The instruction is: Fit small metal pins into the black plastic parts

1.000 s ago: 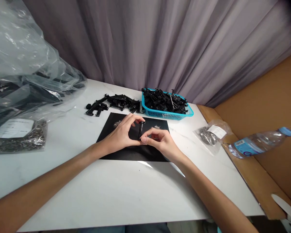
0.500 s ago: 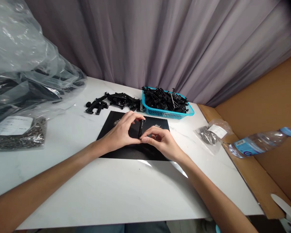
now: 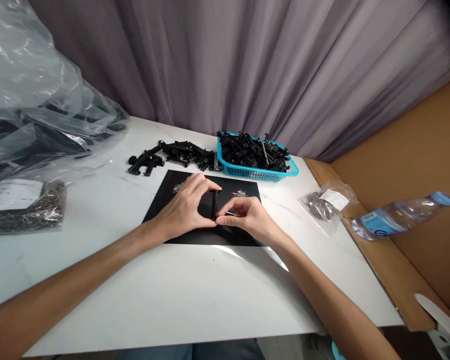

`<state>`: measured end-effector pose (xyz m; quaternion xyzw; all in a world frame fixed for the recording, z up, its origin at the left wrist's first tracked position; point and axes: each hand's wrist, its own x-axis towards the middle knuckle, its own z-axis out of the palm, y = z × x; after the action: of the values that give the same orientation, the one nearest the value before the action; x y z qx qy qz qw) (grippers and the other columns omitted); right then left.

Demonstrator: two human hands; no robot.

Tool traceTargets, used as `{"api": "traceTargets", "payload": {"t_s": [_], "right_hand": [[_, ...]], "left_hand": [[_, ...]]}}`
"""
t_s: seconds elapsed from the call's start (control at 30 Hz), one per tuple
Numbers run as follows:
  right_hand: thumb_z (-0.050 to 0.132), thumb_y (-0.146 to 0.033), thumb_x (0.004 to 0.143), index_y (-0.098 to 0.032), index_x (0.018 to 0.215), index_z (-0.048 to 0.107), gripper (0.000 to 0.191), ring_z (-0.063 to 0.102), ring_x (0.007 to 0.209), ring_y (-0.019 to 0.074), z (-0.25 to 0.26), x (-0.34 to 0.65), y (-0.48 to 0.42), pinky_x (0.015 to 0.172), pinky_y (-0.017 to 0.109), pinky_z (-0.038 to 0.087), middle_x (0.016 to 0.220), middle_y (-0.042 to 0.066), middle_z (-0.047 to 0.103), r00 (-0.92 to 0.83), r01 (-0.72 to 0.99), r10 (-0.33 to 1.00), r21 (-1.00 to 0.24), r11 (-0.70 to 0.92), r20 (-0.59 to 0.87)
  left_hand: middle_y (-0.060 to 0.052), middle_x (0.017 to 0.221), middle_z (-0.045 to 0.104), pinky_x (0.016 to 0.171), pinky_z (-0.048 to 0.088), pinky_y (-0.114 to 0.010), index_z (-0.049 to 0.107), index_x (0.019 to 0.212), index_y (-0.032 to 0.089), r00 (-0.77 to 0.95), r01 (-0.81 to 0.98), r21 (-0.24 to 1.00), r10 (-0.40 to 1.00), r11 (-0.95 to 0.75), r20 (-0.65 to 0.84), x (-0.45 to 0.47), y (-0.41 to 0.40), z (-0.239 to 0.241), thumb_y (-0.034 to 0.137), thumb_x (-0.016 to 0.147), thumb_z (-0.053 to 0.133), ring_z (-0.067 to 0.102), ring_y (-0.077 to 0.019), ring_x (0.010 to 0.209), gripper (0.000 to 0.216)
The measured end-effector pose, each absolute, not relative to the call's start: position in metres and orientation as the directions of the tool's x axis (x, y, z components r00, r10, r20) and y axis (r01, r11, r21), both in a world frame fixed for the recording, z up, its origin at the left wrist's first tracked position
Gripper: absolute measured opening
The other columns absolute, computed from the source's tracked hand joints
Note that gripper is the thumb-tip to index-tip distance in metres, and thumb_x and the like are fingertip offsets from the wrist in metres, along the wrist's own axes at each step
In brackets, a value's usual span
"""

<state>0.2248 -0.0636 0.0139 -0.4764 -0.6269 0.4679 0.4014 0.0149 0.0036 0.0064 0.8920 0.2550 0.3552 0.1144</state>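
Note:
My left hand pinches a slim black plastic part upright over a black mat on the white table. My right hand touches the part's lower end with thumb and forefinger and holds a thin metal pin between its fingers. Two small heaps of shiny metal bits lie on the mat, one past my left hand and one past my right.
A blue basket heaped with black parts stands behind the mat, with loose black parts to its left. Big clear bags fill the left. A small bag of metal bits, a water bottle and cardboard lie right.
Both hands have sunk slightly toward the mat with the black part, and my left forefinger now rests over its top end. The view shifted a little.

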Motion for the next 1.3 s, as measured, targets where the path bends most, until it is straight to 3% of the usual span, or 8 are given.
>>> {"api": "traceTargets", "payload": {"t_s": [0.2,0.33,0.43,0.53,0.63,0.8,0.97,1.3], "right_hand": [[0.087,-0.059,0.069,-0.019,0.078,0.077,0.042,0.040,0.051,0.0097,0.009,0.224,-0.063,0.049,0.027,0.027,0.066,-0.001,0.064,-0.231,0.276,0.973,-0.958,0.081,0.016],[0.084,-0.061,0.074,-0.020,0.081,0.076,0.042,0.039,0.053,0.0107,0.016,0.226,-0.065,0.050,0.027,0.028,0.061,-0.003,0.057,-0.220,0.306,0.974,-0.945,0.118,0.050],[0.072,-0.059,0.088,-0.020,0.081,0.077,0.040,0.051,0.066,0.0145,0.027,0.230,-0.068,0.059,0.029,0.039,0.078,0.002,0.065,-0.163,0.359,0.974,-0.909,0.210,0.160],[0.057,-0.052,0.101,-0.022,0.089,0.080,0.040,0.061,0.092,0.0213,0.034,0.233,-0.070,0.082,0.035,0.047,0.100,0.007,0.069,-0.084,0.451,0.939,-0.828,0.333,0.333],[0.056,-0.051,0.103,-0.025,0.093,0.081,0.038,0.061,0.095,0.0230,0.033,0.234,-0.071,0.088,0.037,0.047,0.093,0.006,0.067,-0.014,0.527,0.901,-0.762,0.375,0.434],[0.064,-0.055,0.096,-0.019,0.086,0.074,0.039,0.061,0.060,0.0153,0.030,0.228,-0.073,0.061,0.031,0.051,0.073,0.003,0.068,0.000,0.223,0.953,-0.929,0.295,0.302],[0.069,-0.050,0.095,-0.018,0.089,0.073,0.033,0.069,0.061,0.0153,0.027,0.222,-0.073,0.066,0.031,0.058,0.077,0.004,0.073,-0.019,0.054,0.949,-0.947,0.316,0.316],[0.071,-0.044,0.095,-0.017,0.092,0.075,0.028,0.075,0.066,0.0175,0.020,0.217,-0.072,0.070,0.032,0.063,0.079,0.004,0.077,-0.053,-0.001,0.949,-0.950,0.311,0.311]], "left_hand": [[-0.006,0.107,0.058,0.098,0.049,-0.044,0.058,0.116,0.023,0.635,0.389,0.360,0.530,-0.848,0.563,0.016,0.000,0.002,0.035,0.074,0.084,0.055,-0.0282,0.106,0.052],[-0.005,0.110,0.058,0.094,0.052,-0.041,0.056,0.116,0.024,0.604,0.357,0.430,0.556,-0.829,0.571,0.015,0.003,0.002,0.039,0.074,0.086,0.057,-0.0263,0.105,0.054],[-0.005,0.111,0.057,0.090,0.054,-0.039,0.054,0.116,0.024,0.557,0.349,0.512,0.613,-0.785,0.560,0.016,0.006,0.002,0.047,0.071,0.089,0.059,-0.0241,0.102,0.061],[-0.004,0.112,0.057,0.092,0.055,-0.040,0.054,0.115,0.024,0.535,0.351,0.569,0.658,-0.743,0.530,0.017,0.006,0.003,0.053,0.067,0.091,0.061,-0.0237,0.101,0.067],[-0.004,0.115,0.059,0.095,0.054,-0.043,0.053,0.115,0.024,0.539,0.356,0.609,0.688,-0.709,0.486,0.019,0.004,0.005,0.052,0.066,0.091,0.062,-0.0247,0.105,0.068],[-0.005,0.125,0.063,0.104,0.052,-0.044,0.051,0.117,0.025,0.552,0.293,0.686,0.704,-0.666,0.447,0.021,0.003,0.008,0.048,0.069,0.090,0.063,-0.0253,0.115,0.066],[-0.003,0.119,0.070,0.101,0.054,-0.041,0.048,0.112,0.025,0.541,0.275,0.743,0.737,-0.610,0.405,0.020,0.003,0.011,0.044,0.069,0.091,0.069,-0.0235,0.112,0.064],[-0.002,0.112,0.076,0.098,0.058,-0.041,0.050,0.105,0.024,0.461,0.369,0.722,0.789,-0.586,0.405,0.020,0.002,0.010,0.040,0.061,0.093,0.074,-0.0245,0.104,0.064]]}}
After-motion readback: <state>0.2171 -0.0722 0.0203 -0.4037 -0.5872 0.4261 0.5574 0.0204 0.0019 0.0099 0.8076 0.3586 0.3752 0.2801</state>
